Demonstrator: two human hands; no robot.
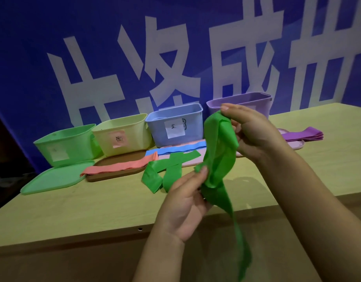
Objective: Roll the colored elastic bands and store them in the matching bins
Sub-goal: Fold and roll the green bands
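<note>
— Where are the hands?
— Both raised. The left hand [185, 206], palm up, pinches the crumpled green elastic band [218, 151]; the right hand [255, 133] grips its top.

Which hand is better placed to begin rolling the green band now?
The right hand, probably. It pinches the green band at its upper end, where rolling would begin. The left hand grips lower down and can steady the hanging tail.

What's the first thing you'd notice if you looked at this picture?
The bright green band stands out first, held up in the middle by both hands: the right hand pinches its top, the left hand grips it lower down. Behind, four bins line the table's far edge: green bin, yellow bin, blue bin, purple bin.
</note>
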